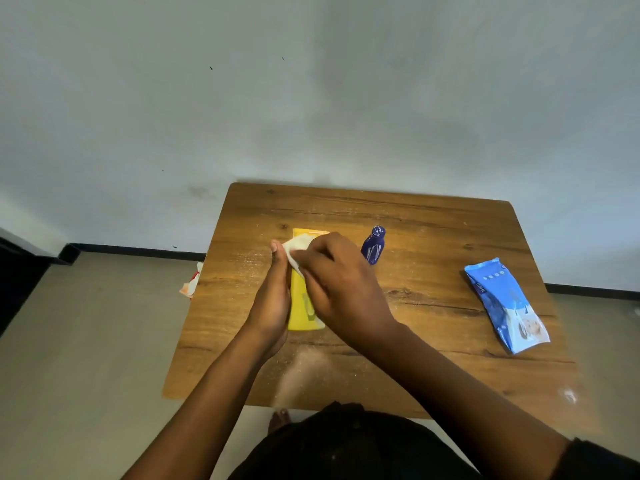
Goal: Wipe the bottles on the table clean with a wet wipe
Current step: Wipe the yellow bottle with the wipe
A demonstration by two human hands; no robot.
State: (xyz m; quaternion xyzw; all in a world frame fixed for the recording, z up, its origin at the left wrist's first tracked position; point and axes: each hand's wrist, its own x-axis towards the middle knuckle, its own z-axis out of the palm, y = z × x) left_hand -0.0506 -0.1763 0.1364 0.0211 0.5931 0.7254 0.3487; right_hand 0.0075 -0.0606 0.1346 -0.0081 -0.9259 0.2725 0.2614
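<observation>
Currently the wiping step is in hand on the first of two bottles. The left hand (273,299) lies along the left side of the yellow bottle (304,306), thumb extended toward the far end, bracing it; whether its fingers curl under the bottle cannot be told. The right hand (341,285) has its fingers curled and pinches the wipe (298,247), pressing it on the bottle's upper part. The yellow bottle sits between both hands, at the table's centre, left of the midline, its long axis running near to far.

To the right and slightly farther stands the blue bottle (373,245), upright, apart from the hands and untouched. Well to the right lies the wipe pack (507,304), flat on the table (433,230). Fine pale dust shows on the wood near the hands. A red and white scrap (191,284) lies on the floor off the left edge.

Judged from this layout, the next move calls for drawing the wipe along the yellow bottle's remaining near length, turning the bottle to reach its hidden faces, then transferring to the blue bottle.
</observation>
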